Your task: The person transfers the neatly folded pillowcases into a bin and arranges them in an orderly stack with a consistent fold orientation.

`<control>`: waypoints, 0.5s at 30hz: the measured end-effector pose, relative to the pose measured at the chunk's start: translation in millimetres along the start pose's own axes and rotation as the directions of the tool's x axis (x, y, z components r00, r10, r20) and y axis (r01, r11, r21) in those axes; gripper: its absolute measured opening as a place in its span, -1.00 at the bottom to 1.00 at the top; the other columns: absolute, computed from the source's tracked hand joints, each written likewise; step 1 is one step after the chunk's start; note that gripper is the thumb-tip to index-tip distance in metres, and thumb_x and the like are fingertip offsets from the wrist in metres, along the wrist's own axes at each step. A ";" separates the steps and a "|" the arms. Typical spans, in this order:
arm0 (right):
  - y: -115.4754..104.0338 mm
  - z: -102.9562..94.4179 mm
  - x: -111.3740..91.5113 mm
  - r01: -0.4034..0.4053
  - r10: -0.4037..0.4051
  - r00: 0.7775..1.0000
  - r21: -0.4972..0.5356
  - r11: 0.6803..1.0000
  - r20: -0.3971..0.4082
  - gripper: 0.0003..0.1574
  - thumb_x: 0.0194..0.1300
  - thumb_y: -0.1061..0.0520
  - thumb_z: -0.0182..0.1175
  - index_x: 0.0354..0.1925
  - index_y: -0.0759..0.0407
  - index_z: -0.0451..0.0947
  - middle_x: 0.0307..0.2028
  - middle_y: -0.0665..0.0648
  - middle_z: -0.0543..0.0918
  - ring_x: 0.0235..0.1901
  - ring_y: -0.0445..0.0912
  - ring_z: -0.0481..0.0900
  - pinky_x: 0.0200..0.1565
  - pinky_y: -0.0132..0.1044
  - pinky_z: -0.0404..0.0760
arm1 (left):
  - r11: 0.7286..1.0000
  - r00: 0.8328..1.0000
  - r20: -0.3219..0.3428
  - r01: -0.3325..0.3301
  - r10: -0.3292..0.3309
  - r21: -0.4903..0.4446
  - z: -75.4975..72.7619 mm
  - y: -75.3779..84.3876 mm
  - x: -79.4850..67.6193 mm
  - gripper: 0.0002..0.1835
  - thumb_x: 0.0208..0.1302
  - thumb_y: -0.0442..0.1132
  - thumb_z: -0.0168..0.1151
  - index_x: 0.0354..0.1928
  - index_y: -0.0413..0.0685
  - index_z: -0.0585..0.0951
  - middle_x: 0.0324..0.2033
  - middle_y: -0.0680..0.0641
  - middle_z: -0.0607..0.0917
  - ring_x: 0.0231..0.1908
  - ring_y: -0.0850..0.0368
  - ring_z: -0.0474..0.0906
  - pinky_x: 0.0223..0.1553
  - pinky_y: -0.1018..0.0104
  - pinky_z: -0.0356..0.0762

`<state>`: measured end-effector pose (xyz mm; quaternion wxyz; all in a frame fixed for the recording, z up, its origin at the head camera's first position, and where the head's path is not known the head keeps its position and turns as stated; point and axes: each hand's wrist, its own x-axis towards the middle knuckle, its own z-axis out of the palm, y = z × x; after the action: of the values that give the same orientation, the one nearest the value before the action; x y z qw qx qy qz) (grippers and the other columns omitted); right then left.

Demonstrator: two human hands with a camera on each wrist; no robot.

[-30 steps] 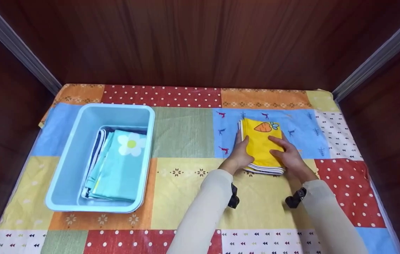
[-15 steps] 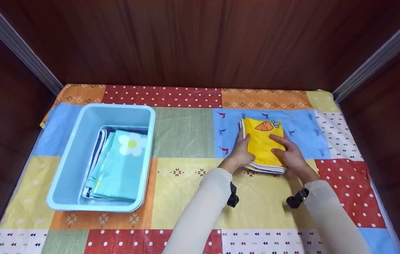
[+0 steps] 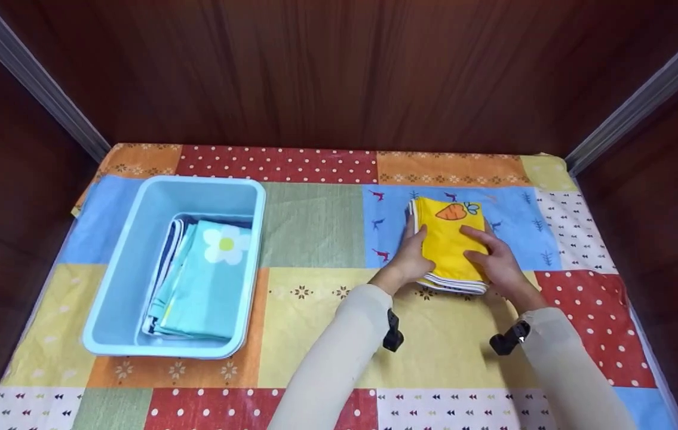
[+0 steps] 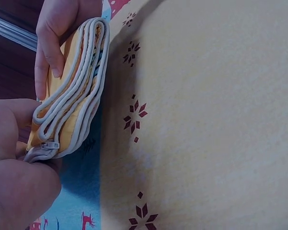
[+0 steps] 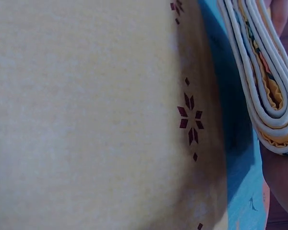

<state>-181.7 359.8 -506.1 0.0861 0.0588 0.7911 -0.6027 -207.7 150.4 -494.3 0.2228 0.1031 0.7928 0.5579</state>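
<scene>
A folded yellow cushion cover [image 3: 451, 246] with a carrot print is held between both hands over the blue patch of the tablecloth. White piping edges its stacked folds, and a small zipper pull shows in the left wrist view [image 4: 50, 145]. My left hand [image 3: 408, 260] grips the left side, thumb on top and other fingers mostly hidden behind it. On the opposite side my right hand [image 3: 499, 266] grips the cover, with two digits lying over the yellow face. Both wrist views show the cover's layered edge, with shadow on the cloth beside it.
A light blue plastic bin [image 3: 100, 304] stands at the left. Inside it lies a folded teal cover [image 3: 210, 298] with a white flower, beside dark blue, white-edged cloth [image 3: 166, 254]. The patchwork tablecloth [image 3: 315, 334] ends at dark wood panels [image 3: 339, 71] behind and at both sides.
In the head view the yellow cushion cover and both hands have shifted very slightly right and upward. The grip looks the same, and the bin's contents are unchanged.
</scene>
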 end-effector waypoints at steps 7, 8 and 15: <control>-7.7 -3.1 -1.4 0.001 -0.001 1.000 -0.006 1.000 -0.002 -0.33 0.49 0.39 0.02 0.51 0.28 0.24 0.63 0.03 -0.40 0.57 0.01 -0.32 0.06 -0.64 0.42 | 1.000 1.000 -0.001 -0.021 0.021 -0.020 -0.8 4.9 -3.2 -0.06 0.18 -0.61 0.29 0.58 -0.22 0.09 0.62 -0.01 -0.33 0.58 0.07 -0.31 0.02 0.47 0.51; -9.1 -3.3 -2.0 0.003 -0.003 1.000 -0.005 1.000 -0.003 -0.33 0.49 0.39 0.03 0.50 0.28 0.24 0.63 0.04 -0.40 0.57 0.02 -0.31 0.06 -0.64 0.42 | 0.999 1.000 0.000 -0.027 0.027 -0.022 -1.3 5.7 -3.8 -0.06 0.19 -0.60 0.29 0.58 -0.22 0.09 0.62 -0.01 -0.34 0.58 0.08 -0.32 0.05 0.45 0.51; -18.4 -2.8 -6.6 -0.002 0.002 1.000 0.038 0.999 -0.008 -0.34 0.48 0.39 0.03 0.49 0.28 0.27 0.64 0.01 -0.36 0.51 0.04 -0.10 -0.03 -0.55 0.53 | 0.998 0.998 0.009 -0.061 0.061 -0.015 -6.2 10.1 -9.3 -0.07 0.21 -0.58 0.29 0.58 -0.23 0.08 0.62 -0.01 -0.35 0.58 0.10 -0.34 0.11 0.46 0.49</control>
<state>-179.0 357.7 -486.7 0.0821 0.0636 0.7797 -0.6174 -203.3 145.0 -480.9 0.2103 0.1285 0.7841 0.5696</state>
